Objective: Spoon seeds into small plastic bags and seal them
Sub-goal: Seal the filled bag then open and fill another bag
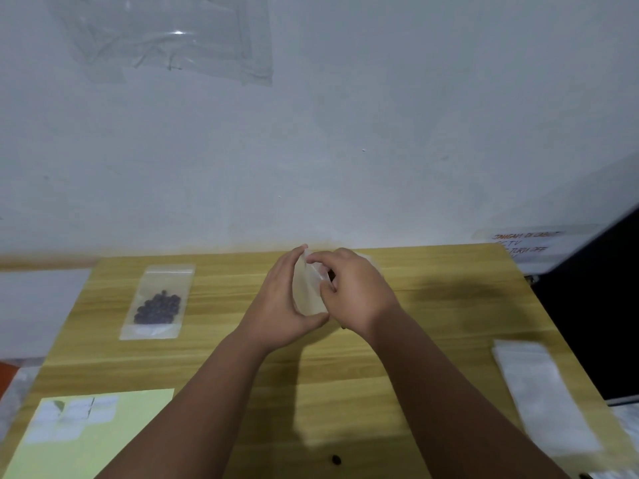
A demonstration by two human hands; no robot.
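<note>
Your two hands meet above the far middle of a pale wooden table [138, 361]. Your left hand [285, 307] cups a small clear plastic bag [307, 290], with the thumb curled under its lower edge and the fingers reaching up along its far side. Your right hand [358, 292] comes in from the other side, its fingertips [320, 259] curled and pinching the bag's upper edge. The bag stands roughly upright between your palms. Your hands cover most of it, so it is not possible to tell whether it holds seeds. To your left, well apart from the hands, a second bag [166, 274] lies flat on the table with a cluster of dark round seeds [157, 307] inside and its top edge toward the wall. Near the table's front edge, between your forearms, lies a single loose seed [336, 459]. At the front left corner is a pale green sheet [69, 458] carrying small white labels [74, 414]. Along the right side sits a blurred stack of empty clear bags [543, 392]. Behind the table is a white wall [380, 133] with a sheet of clear plastic [166, 39] taped high up, and a handwritten note [525, 243] low on the right, too blurred to read. A black object [605, 323] stands beside the table's right edge.
</note>
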